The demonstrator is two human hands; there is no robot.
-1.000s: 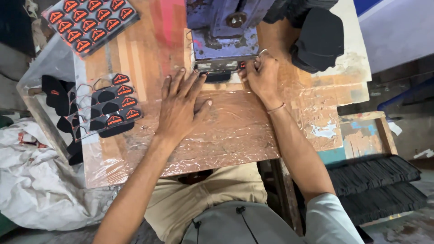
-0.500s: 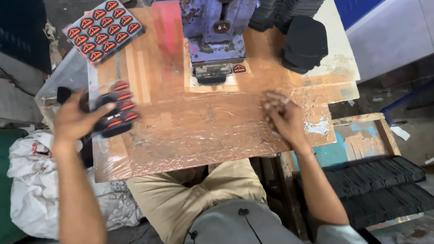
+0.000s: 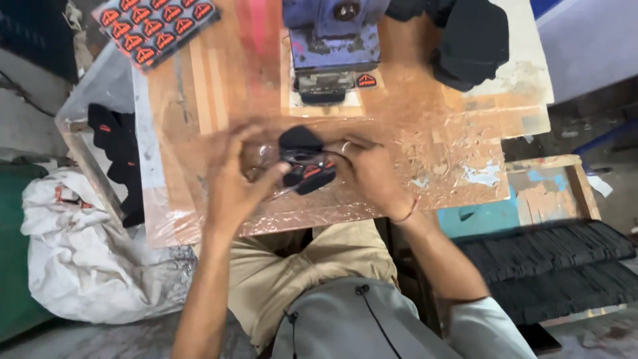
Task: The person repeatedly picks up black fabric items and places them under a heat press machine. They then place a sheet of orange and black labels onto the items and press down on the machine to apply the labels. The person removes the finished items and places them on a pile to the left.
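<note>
- My left hand (image 3: 232, 179) and right hand (image 3: 372, 176) are both clamped on one black piece with orange marks (image 3: 304, 161), held just above the tabletop (image 3: 425, 133), near its front edge.
- The purple press (image 3: 330, 40) stands directly behind the held piece; a small black-and-orange badge (image 3: 366, 81) lies at its base.
- A board of orange badges (image 3: 154, 30) sits at the far left corner.
- A stack of black pieces (image 3: 473, 43) occupies the far right.
- A white sack (image 3: 86, 259) lies left of my lap.
</note>
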